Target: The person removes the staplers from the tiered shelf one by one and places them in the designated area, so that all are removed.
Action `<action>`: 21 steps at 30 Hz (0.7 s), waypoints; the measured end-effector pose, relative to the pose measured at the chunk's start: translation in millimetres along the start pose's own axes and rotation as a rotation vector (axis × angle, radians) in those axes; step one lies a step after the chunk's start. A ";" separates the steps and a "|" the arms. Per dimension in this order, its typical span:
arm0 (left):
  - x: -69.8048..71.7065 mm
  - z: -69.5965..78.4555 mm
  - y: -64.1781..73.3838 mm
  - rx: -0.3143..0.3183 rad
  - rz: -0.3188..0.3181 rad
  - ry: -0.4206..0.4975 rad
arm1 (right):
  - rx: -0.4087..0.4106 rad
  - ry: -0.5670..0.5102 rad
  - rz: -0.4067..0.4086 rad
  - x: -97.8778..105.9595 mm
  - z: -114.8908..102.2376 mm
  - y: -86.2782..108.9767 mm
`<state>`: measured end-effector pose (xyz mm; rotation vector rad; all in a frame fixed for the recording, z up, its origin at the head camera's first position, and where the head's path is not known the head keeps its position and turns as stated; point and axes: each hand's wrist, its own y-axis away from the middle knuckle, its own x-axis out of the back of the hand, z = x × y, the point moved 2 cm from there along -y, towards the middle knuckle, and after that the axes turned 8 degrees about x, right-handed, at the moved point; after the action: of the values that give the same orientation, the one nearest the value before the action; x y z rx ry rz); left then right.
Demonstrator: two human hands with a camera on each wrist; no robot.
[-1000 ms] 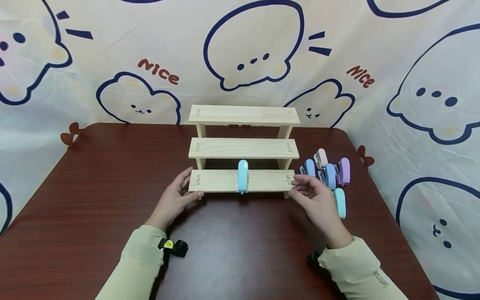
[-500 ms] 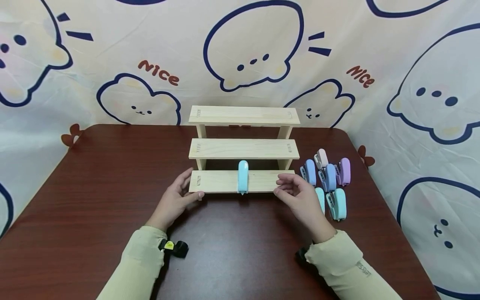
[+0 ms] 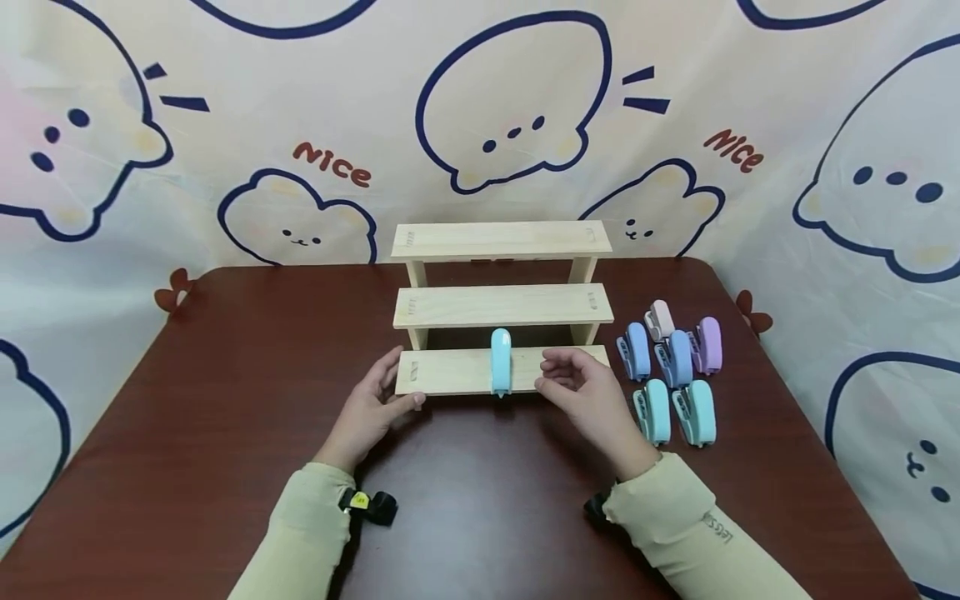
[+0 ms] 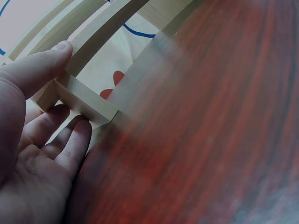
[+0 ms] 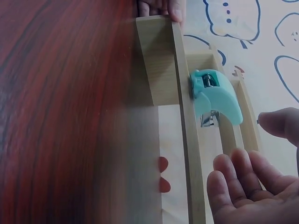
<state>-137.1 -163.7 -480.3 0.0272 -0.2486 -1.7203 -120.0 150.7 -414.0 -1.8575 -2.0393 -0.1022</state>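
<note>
A wooden three-tier stand (image 3: 502,306) is in front of me, a small light-blue stapler (image 3: 501,362) lying across the middle of its lowest board. My left hand (image 3: 371,412) grips that board's left end, thumb at the front edge; in the left wrist view its fingers (image 4: 77,140) bend against the wooden support below. Over the right part of the same board, my right hand (image 3: 592,400) holds nothing. Its fingers are loosely bent and apart from the stapler (image 5: 217,95) in the right wrist view, where the stapler's metal underside shows.
Right of the stand lie several more small staplers: a pale pink one (image 3: 660,320), a purple one (image 3: 707,343), blue ones (image 3: 636,350) and mint-green ones (image 3: 696,412). The dark red-brown table (image 3: 262,400) ends at a printed cloth backdrop (image 3: 510,92).
My right hand has moved left from the lowest board's right end toward the stapler, uncovering the mint-green staplers behind it. My left hand keeps its place on the board. The head view has shifted slightly.
</note>
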 end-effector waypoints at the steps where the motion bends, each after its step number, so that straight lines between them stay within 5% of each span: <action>1: -1.2 -0.6 -0.1 0.002 -0.001 0.007 | 0.001 -0.004 -0.001 -0.7 -0.2 -0.2; 21: -1.6 1.6 1.6 0.007 0.016 -0.010 | -0.006 -0.064 -0.020 -29.3 0.0 -22.2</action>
<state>-135.6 -162.1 -478.6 0.0216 -0.2616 -1.7036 -139.9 120.3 -419.1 -1.8668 -2.1029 -0.0554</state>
